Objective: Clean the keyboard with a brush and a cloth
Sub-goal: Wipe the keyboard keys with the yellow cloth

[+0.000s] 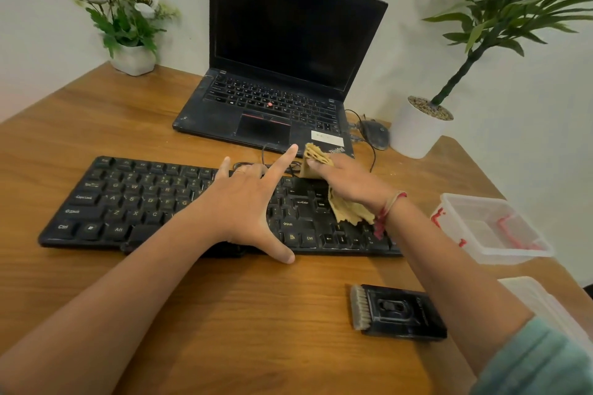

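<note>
**Under both hands, a black keyboard (134,202)**

Beneath everything is the wooden table (96,138), with an open laptop (288,26) beyond the fingertips. The left hand (244,202) rests on the keyboard's middle keys, fingers straight and spread, thumb at the near edge. The right hand (349,179) grips a tan cloth (349,212), bunched against the keyboard's far right part. Beside the right forearm, the brush (398,311) lies on the table.

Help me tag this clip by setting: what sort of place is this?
Likely a home or small-office workspace: an open laptop and a separate keyboard sit on a wooden desk against a plain wall, with a potted plant beside them. The right hand holds a cloth at the keyboard.
</note>
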Motion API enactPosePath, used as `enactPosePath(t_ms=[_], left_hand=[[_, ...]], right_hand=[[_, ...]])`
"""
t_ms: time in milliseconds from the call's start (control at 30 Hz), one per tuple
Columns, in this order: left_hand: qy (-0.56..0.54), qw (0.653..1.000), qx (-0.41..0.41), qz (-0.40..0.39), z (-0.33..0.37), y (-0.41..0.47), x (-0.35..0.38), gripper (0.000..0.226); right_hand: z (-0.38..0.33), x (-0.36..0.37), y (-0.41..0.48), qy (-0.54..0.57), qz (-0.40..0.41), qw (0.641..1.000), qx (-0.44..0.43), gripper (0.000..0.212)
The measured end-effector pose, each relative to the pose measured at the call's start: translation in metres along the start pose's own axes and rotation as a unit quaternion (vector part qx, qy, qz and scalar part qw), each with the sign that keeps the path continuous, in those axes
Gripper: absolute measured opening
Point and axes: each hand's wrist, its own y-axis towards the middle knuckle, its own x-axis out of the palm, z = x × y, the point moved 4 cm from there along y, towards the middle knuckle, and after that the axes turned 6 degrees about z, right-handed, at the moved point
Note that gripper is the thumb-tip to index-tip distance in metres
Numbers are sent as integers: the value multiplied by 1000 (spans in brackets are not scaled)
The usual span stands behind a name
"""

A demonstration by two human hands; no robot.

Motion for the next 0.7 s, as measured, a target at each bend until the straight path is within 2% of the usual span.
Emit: enactPosePath(t_ms=[100,233,333,533,700], left_hand=[[-6,1000,1,-4,1,-1,0,149],[-10,1000,5,4,0,0,1,150],[-12,1000,5,9,-1,2,2,151],[-13,1000,4,9,-1,1,2,151],[-20,1000,4,10,2,2,1,151]], right_hand=[[15,-16,-9,-24,-18,999,18,42],[53,-52,-24,-109,19,990,84,49],[63,-52,-32,-58,14,992,112,51],[26,-28,-21,-3,-5,997,78,50],[4,-5,0,122,-52,987,85,44]])
